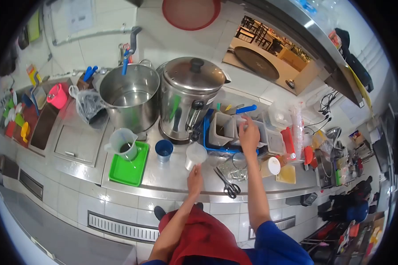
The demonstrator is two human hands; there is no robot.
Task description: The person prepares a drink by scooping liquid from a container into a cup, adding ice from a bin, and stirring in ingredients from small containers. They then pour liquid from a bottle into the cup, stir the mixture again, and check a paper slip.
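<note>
My left hand (194,179) is closed around the near side of a translucent plastic cup (196,153), just in front of the tap of a steel hot-water urn (181,106). My right hand (250,134) reaches over pale plastic containers (221,128) in a blue tray (206,130). Its fingers curl downward; what they grip is hidden. A blue handle (246,109) lies just beyond them. Below my right forearm are glass cups (234,170) and black scissors (227,185). A blue cup (164,150) stands left of the translucent cup.
A measuring jug (123,143) stands on a green tray (127,170) to the left. Behind it is a large steel pot (129,97). Right of my forearm are a white-lidded tub (270,166) and stacked plastic cups (297,128). The steel counter's front edge runs below.
</note>
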